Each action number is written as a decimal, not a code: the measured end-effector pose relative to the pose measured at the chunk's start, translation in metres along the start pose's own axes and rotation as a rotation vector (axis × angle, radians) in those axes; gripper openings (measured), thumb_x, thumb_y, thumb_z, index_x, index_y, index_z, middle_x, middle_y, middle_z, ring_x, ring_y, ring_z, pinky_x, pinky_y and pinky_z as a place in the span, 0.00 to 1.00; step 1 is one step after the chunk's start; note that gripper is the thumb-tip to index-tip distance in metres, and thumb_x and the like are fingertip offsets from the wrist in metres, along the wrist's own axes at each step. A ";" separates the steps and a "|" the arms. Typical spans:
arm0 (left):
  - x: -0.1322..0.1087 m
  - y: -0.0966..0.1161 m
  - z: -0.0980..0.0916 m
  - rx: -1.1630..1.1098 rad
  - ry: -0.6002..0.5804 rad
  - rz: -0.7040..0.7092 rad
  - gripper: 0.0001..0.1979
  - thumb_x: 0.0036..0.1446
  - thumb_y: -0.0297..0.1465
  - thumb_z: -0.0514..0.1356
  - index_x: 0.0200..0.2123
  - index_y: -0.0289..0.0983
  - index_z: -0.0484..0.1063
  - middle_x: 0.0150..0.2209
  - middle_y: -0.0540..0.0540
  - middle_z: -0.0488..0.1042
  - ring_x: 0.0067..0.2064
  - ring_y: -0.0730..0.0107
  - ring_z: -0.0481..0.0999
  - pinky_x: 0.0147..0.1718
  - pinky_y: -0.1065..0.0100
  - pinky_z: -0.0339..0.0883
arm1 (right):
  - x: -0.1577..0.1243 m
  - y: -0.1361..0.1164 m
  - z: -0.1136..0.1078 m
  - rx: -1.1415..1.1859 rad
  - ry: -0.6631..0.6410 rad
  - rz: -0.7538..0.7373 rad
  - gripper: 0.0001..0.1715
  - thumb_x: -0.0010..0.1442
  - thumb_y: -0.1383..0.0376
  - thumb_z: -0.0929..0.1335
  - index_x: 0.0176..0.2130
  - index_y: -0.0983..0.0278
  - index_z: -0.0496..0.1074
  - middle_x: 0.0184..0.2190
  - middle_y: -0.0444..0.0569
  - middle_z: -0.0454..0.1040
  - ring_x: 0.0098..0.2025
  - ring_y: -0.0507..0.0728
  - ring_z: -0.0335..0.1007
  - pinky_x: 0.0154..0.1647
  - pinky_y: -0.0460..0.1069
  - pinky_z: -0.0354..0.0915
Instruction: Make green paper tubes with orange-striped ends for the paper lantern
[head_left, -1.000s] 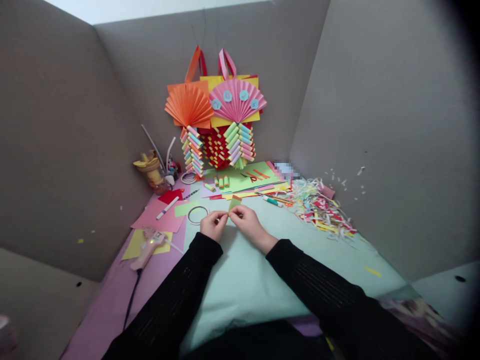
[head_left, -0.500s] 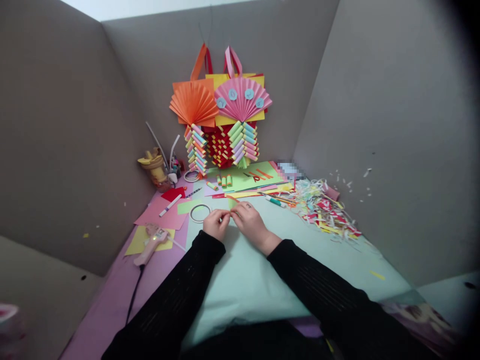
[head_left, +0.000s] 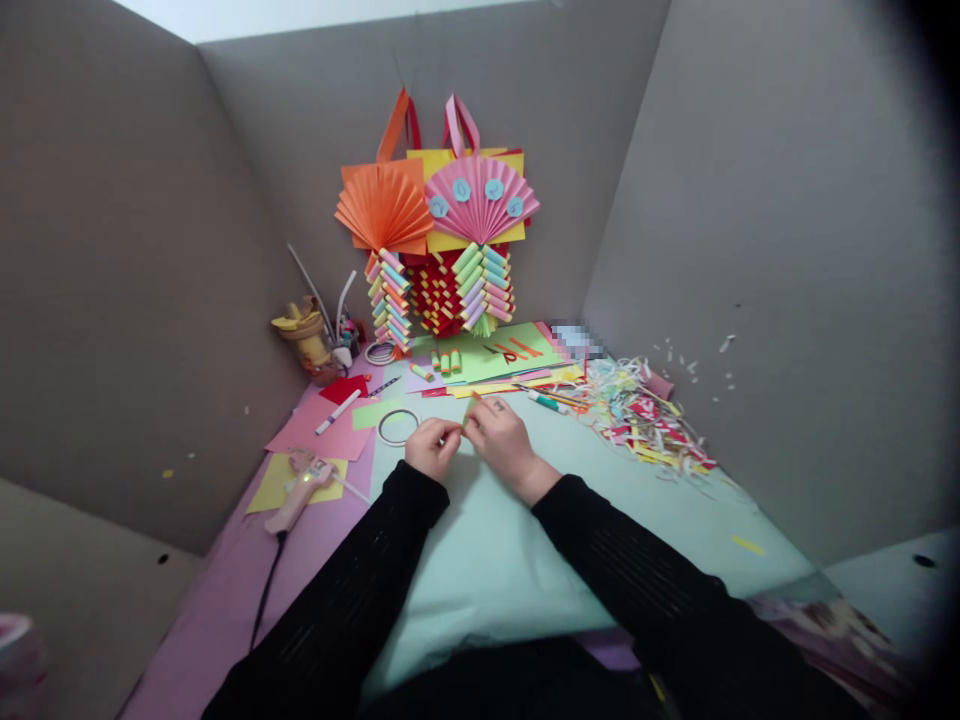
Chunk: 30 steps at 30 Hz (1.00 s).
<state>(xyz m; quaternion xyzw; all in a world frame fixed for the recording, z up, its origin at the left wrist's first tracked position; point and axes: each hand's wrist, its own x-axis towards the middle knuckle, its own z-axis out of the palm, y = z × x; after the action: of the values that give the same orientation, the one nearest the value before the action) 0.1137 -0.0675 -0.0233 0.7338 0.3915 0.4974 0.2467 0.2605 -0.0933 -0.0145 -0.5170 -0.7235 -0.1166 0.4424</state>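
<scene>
Both hands meet over the middle of the pale-green table covering (head_left: 517, 560). My right hand (head_left: 501, 440) is closed on a small piece of green paper (head_left: 470, 408) with an orange edge, which sticks up past the fingers. Beside it, my left hand (head_left: 432, 447) is pinched at the near end of the same paper; most of the paper is hidden by the fingers. A roll of tape (head_left: 398, 428) lies flat just behind my left hand. Several small green rolled paper tubes (head_left: 445, 362) with orange ends rest farther back.
A glue gun (head_left: 300, 492) with a black cord lies on yellow paper at left. Paper scraps (head_left: 645, 415) are heaped at right. Behind stand a pot of tools (head_left: 309, 343) and hanging paper-fan decorations (head_left: 482, 195). A green marker (head_left: 546, 402) lies near the scraps. Grey panels enclose the table.
The paper in my hands has turned and tilted more upright, with less of its orange edge showing. Both hands stay together in nearly the same place; the view has shifted slightly.
</scene>
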 end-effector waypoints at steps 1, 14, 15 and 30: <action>0.000 -0.001 0.000 -0.015 0.018 -0.025 0.06 0.50 0.32 0.59 0.26 0.38 0.76 0.25 0.48 0.72 0.27 0.71 0.67 0.28 0.69 0.62 | 0.002 0.003 -0.003 0.012 0.042 0.020 0.10 0.60 0.70 0.60 0.31 0.63 0.69 0.29 0.52 0.70 0.37 0.59 0.65 0.40 0.51 0.62; 0.013 -0.027 -0.005 -0.308 0.154 -0.398 0.13 0.49 0.40 0.58 0.28 0.36 0.69 0.19 0.54 0.64 0.18 0.79 0.61 0.19 0.74 0.57 | 0.010 0.060 -0.011 0.428 -0.012 0.552 0.14 0.57 0.62 0.62 0.41 0.65 0.70 0.41 0.56 0.71 0.45 0.62 0.65 0.45 0.56 0.62; 0.013 -0.027 -0.004 -0.318 0.160 -0.408 0.13 0.49 0.40 0.58 0.28 0.36 0.68 0.19 0.55 0.64 0.18 0.79 0.60 0.19 0.74 0.57 | 0.009 0.057 -0.009 0.488 -0.068 0.545 0.16 0.58 0.60 0.61 0.42 0.65 0.70 0.40 0.54 0.73 0.43 0.60 0.67 0.42 0.54 0.64; 0.016 -0.019 -0.019 -0.183 -0.005 -0.380 0.08 0.42 0.34 0.63 0.19 0.36 0.70 0.18 0.54 0.67 0.23 0.75 0.65 0.25 0.72 0.59 | 0.001 0.035 -0.006 0.810 -0.368 0.655 0.12 0.47 0.60 0.70 0.23 0.66 0.68 0.18 0.39 0.63 0.21 0.49 0.57 0.23 0.45 0.52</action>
<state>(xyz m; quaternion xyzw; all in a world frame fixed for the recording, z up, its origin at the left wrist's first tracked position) 0.0932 -0.0444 -0.0220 0.6223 0.4756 0.4737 0.4026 0.2932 -0.0810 -0.0209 -0.5154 -0.5771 0.4071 0.4855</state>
